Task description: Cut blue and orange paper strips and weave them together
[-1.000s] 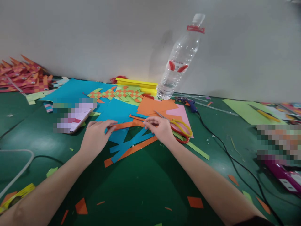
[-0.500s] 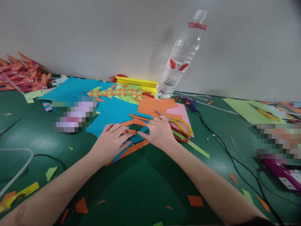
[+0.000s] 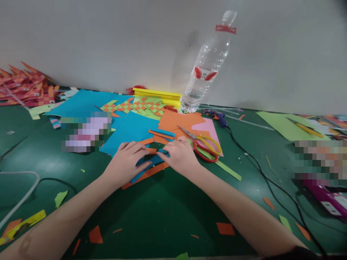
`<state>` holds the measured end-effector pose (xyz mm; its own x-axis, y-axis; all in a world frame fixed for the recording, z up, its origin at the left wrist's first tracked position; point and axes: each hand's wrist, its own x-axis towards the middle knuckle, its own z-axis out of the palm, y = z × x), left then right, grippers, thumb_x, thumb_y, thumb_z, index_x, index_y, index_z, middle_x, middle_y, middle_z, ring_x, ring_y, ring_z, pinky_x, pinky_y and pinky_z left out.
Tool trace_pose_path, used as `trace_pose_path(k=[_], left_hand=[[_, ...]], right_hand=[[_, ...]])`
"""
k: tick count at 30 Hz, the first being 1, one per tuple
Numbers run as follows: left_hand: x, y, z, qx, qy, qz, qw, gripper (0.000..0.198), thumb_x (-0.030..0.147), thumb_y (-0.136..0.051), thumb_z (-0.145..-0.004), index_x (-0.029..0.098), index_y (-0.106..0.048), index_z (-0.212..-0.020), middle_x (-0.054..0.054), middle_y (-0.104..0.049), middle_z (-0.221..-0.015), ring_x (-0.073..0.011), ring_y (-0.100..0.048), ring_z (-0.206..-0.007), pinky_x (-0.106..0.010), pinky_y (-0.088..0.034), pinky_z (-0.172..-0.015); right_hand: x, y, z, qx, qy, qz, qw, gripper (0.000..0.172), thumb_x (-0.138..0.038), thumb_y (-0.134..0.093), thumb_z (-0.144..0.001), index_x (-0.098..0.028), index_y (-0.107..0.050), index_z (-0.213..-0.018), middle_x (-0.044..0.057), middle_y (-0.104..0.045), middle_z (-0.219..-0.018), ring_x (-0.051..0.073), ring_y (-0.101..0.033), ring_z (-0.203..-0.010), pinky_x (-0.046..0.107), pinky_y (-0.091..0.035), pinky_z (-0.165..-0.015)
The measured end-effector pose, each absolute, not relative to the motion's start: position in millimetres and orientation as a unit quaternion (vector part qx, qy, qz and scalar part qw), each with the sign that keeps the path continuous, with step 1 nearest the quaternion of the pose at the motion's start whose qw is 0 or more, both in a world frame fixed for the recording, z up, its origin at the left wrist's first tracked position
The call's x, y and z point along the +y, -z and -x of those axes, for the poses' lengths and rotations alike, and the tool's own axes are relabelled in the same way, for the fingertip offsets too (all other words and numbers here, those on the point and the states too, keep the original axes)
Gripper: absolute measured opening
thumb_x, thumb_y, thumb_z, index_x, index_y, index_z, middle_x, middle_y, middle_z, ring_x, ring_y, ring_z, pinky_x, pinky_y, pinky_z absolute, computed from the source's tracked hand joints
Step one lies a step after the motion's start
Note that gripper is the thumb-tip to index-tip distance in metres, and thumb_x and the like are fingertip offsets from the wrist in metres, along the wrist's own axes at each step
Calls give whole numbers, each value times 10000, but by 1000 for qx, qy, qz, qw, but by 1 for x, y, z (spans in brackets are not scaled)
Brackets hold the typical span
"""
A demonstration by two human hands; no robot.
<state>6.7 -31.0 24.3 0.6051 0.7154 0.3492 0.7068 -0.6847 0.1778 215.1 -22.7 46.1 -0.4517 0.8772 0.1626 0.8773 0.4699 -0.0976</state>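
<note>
My left hand [image 3: 127, 160] has its fingers bent around an orange paper strip [image 3: 151, 151], with the thumb stretched below it. Across a small gap, my right hand [image 3: 181, 153] pinches the end of a blue paper strip [image 3: 161, 150]. Under both hands lie more blue and orange strips, including a long orange strip [image 3: 146, 176] running at a slant. Just beyond the fingers rest a short blue strip [image 3: 164, 133] and an orange one. Scissors [image 3: 189, 134] with yellow and red handles lie right beside my right hand, apart from its fingers.
Blue sheets [image 3: 130, 126], an orange sheet [image 3: 181, 121] and woven green-orange paper fish [image 3: 141, 105] lie behind. A water bottle [image 3: 204, 74] leans on the wall. A glue gun [image 3: 222, 120] trails a black cable rightward. A blurred phone-like object [image 3: 89, 133] lies left; paper scraps dot the green table.
My right hand has drawn in slightly, its fingers now curled closer on the blue strip's end. The scissors' blades show more fully. My left hand has barely moved.
</note>
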Motion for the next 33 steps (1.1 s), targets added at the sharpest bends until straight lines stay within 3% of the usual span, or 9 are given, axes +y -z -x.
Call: trace_pose_path(k=[6, 10, 15, 22, 30, 33], left_hand=[[-32, -30, -5, 441, -246, -854, 128, 312, 468, -551, -900, 231, -615, -1092, -58, -697, -1057, -246, -601, -994, -403, -393, -870], [-34, -36, -7, 454, -280, -821, 205, 279, 454, -555, -887, 225, -630, -1027, -43, -713, -1006, -235, -630, -936, -410, -411, -886], [-36, -43, -10, 458, -301, -772, 323, 313, 473, -532, -894, 211, -655, -1015, -48, -704, -1013, -205, -644, -879, -335, -483, -789], [-39, -48, -11, 451, -304, -722, 428, 439, 506, -523, -885, 186, -593, -1178, -65, -695, -995, -199, -644, -827, -302, -509, -682], [-39, -45, -10, 457, -290, -730, 418, 281, 449, -606, -830, 193, -698, -899, -43, -714, -856, -158, -605, -637, -269, -481, -565], [-38, -46, -10, 466, -298, -737, 388, 261, 424, -569, -855, 195, -691, -832, -38, -722, -838, -156, -605, -625, -270, -480, -570]], right_hand=[[-25, -59, -218, -797, -111, 504, 315, 407, -429, -580, -862, -177, -545, -544, -53, -424, -500, 85, -362, -497, 289, -307, -638], [-24, -67, -222, -716, -262, 543, 352, 445, -493, -552, -851, -186, -486, -537, -52, -339, -521, 87, -288, -495, 278, -204, -501], [-19, -62, -220, -616, -415, 528, 411, 530, -547, -553, -827, -201, -336, -490, -62, -222, -534, 86, -203, -511, 287, -152, -512], [-19, -55, -212, -500, -549, 489, 458, 541, -581, -620, -758, -207, -374, -456, -63, -276, -489, 87, -232, -499, 287, -175, -506], [-28, -55, -206, -554, -523, 476, 440, 564, -602, -579, -800, -205, -368, -459, -64, -268, -486, 85, -256, -476, 275, -248, -491], [-30, -55, -207, -601, -485, 481, 414, 420, -578, -584, -805, -197, -560, -631, -20, -506, -608, 106, -435, -553, 272, -370, -546]])
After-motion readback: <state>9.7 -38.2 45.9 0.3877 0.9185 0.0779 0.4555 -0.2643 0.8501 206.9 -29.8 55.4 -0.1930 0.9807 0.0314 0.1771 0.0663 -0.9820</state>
